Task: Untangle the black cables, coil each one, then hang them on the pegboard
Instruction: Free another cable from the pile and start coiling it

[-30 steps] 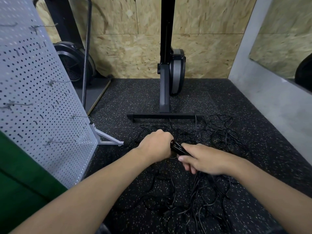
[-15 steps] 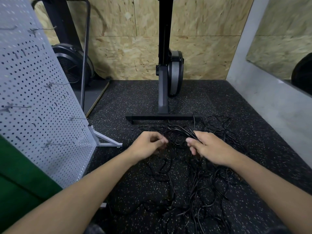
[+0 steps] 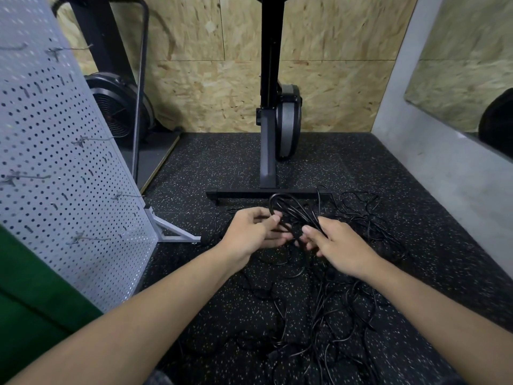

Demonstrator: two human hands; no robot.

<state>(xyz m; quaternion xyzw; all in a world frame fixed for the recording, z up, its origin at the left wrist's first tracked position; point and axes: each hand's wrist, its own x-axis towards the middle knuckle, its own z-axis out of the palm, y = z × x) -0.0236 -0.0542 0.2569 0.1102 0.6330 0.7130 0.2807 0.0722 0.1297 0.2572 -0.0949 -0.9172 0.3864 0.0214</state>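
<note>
Since everything sits on the speckled rubber floor (image 3: 222, 162), start there. Pegboard (image 3: 55, 162) leans up on my left, its hooks (image 3: 93, 138) bare, so nothing's hung yet. Black exercise machine (image 3: 268, 120) stands straight ahead, its foot bar just beyond my hands. Cable tangle (image 3: 333, 315) sprawls from that foot bar back toward me, mostly centre and right, under both forearms.

What's changed: a sec ago both hands were pressed together, the R one closed on a dark lump, strands flat on the floor. Half a sec ago they'd drawn apart. Now a looped bunch (image 3: 294, 209) of several strands stands up off the pile between them, arching toward the foot bar. My read: I've lifted one section clear to trace it, i.e. still step one, untangling. No coil made.

L hand (image 3: 249, 232): fingers curled, thumb + forefinger pinching a strand at the loop's left foot. R hand (image 3: 338, 245): fingers curled round the strands at its right foot. So the bunch runs hand to hand, touching both, w/ its top just beyond my fingertips. Rest of the tangle trails below and right of the R hand. Can't tell if the bunch is one cable or several.
</note>
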